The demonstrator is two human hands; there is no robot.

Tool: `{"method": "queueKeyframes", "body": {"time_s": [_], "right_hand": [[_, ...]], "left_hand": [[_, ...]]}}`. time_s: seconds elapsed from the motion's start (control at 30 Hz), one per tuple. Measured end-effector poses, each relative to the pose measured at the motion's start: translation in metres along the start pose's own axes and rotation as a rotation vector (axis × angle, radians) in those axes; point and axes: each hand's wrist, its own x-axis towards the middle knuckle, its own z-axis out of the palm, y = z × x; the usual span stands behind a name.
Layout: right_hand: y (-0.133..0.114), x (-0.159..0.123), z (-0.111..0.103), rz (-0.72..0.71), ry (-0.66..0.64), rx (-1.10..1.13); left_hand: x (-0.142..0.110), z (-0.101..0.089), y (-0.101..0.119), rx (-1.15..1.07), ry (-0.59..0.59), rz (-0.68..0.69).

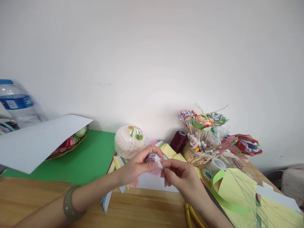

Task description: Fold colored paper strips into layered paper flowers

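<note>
Between both hands is a folded pale lilac paper piece (155, 160), above the sheets on the table. My left hand (140, 161), with a ring on one finger, grips it from the left, thumb in front and fingers behind. My right hand (179, 174) pinches its right edge with thumb and index finger. The fingertips hide part of the paper, so its full shape does not show. Under the hands lies a white sheet (152, 183) with pink paper pieces around it. Yellow folded papers (168, 151) sit just behind.
A foam-netted round item (129, 141) stands behind my left hand. A basket (197, 155) holds paper flowers, beside a maroon thread spool (178, 141). Yellow-handled scissors or pliers (190, 215) lie near the front. Wires and yellow sheets (237, 190) cover the right. A water bottle (17, 104) stands left.
</note>
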Motion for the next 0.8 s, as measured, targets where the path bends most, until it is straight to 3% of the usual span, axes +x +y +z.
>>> {"method": "queueKeyframes", "body": {"time_s": [0.33,0.8], "right_hand": [[0.0012,0.0013,-0.0012,-0.015,-0.015,0.027],[0.0045,0.005,-0.0056,0.038,-0.077,0.216]], "left_hand": [[0.0008,0.0019,0.0011,-0.093,-0.02,-0.047],[-0.0003,-0.0001,0.0009,0.011,0.066,0.013]]}}
